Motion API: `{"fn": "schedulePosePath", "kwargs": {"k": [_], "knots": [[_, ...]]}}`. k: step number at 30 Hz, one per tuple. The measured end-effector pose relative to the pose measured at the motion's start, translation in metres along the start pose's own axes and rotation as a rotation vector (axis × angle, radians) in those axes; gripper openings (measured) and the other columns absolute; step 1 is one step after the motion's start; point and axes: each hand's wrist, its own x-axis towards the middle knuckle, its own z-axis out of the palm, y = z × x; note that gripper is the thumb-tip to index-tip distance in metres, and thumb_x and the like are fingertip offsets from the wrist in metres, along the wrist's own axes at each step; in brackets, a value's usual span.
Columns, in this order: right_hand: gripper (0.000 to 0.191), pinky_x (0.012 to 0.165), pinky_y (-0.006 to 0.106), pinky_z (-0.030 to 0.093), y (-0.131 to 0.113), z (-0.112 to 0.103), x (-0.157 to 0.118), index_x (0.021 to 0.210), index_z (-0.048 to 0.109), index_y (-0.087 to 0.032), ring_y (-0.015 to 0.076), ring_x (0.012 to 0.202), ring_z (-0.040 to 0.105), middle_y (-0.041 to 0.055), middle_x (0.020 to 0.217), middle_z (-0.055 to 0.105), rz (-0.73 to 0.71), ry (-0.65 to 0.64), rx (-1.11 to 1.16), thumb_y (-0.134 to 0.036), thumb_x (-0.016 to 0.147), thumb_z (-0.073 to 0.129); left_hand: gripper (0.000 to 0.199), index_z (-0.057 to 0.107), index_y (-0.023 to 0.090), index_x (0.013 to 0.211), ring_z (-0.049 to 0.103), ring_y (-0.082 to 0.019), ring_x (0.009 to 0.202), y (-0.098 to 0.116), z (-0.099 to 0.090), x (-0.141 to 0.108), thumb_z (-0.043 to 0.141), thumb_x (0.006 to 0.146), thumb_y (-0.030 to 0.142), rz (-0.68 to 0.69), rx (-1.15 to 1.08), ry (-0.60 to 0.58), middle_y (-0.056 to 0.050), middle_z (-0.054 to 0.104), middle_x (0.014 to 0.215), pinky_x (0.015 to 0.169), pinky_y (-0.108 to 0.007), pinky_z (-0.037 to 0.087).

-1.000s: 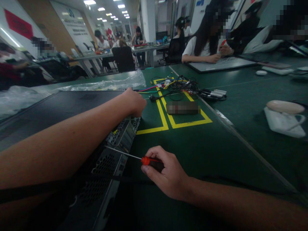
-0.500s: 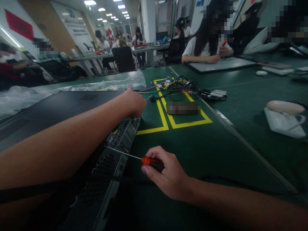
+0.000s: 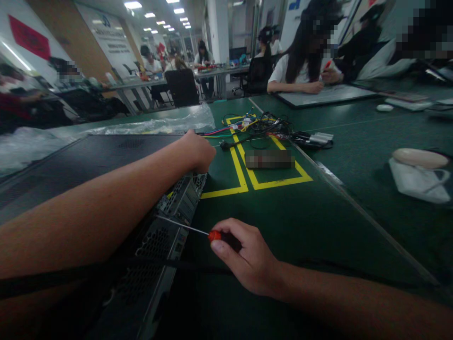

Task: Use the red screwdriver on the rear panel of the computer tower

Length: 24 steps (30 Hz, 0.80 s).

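Observation:
My right hand (image 3: 246, 252) is closed around the handle of a screwdriver (image 3: 214, 235) with a red collar. Its long thin shaft points left, and the tip meets the back panel of a dark computer case (image 3: 141, 145) lying flat on the table. Honeycomb vents, ports and a small fan grille show on that panel. My left hand (image 3: 200, 150) rests at the case's far corner with its fingers curled down. What those fingers grip, if anything, is hidden. My left forearm crosses above the case and covers part of it.
A tangle of cables (image 3: 272, 123) lies beyond my left hand, near a blurred dark block (image 3: 269, 159) inside yellow tape lines. Clear plastic wrap (image 3: 170, 120) lies behind the case. At right is a white holder (image 3: 419, 182). Across the table a person (image 3: 300, 78) works over a flat panel.
My right fingers have shifted slightly around the screwdriver handle, and less of its red side shows. The left hand and the case have stayed in place.

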Motion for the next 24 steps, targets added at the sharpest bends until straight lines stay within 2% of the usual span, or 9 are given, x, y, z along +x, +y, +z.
{"fn": "schedulePosePath", "kwargs": {"k": [5, 10, 14, 24], "knots": [[0.015, 0.065, 0.026, 0.044, 0.002, 0.0005, -0.0006, 0.101, 0.065, -0.016, 0.0134, 0.072, 0.059, 0.002, 0.085, 0.064, -0.017, -0.005, -0.009, -0.028, 0.098, 0.057, 0.047, 0.072, 0.015, 0.123, 0.064, -0.036, 0.114, 0.0001, 0.0005, 0.0006, 0.056, 0.081, 0.031, -0.006, -0.013, 0.003, -0.021, 0.071, 0.124, 0.098, -0.052, 0.043], [0.025, 0.064, 0.026, 0.045, 0.0029, 0.002, -0.0022, 0.106, 0.057, -0.019, 0.0129, 0.069, 0.058, -0.0014, 0.083, 0.062, 0.025, 0.003, -0.012, -0.022, 0.085, 0.07, 0.044, 0.074, 0.017, 0.119, 0.063, -0.037, 0.115, 0.0, 0.002, 0.0018, 0.062, 0.079, 0.032, -0.027, -0.063, 0.009, -0.02, 0.071, 0.125, 0.1, -0.052, 0.041], [0.019, 0.062, 0.025, 0.043, 0.0024, 0.0024, -0.0018, 0.098, 0.056, -0.02, 0.011, 0.065, 0.055, -0.003, 0.079, 0.061, 0.022, -0.001, -0.008, -0.019, 0.085, 0.07, 0.045, 0.073, 0.018, 0.121, 0.062, -0.037, 0.116, -0.0002, 0.0016, 0.0014, 0.062, 0.08, 0.031, -0.028, -0.073, 0.01, -0.019, 0.071, 0.126, 0.101, -0.053, 0.04], [0.015, 0.062, 0.025, 0.043, 0.0012, 0.0018, -0.0013, 0.098, 0.057, -0.019, 0.0103, 0.063, 0.053, -0.0033, 0.078, 0.06, 0.015, 0.0, -0.001, -0.02, 0.088, 0.068, 0.046, 0.072, 0.015, 0.122, 0.065, -0.037, 0.111, 0.0004, 0.0002, 0.002, 0.056, 0.082, 0.032, 0.001, 0.011, 0.0, -0.021, 0.071, 0.123, 0.093, -0.054, 0.045]]}}
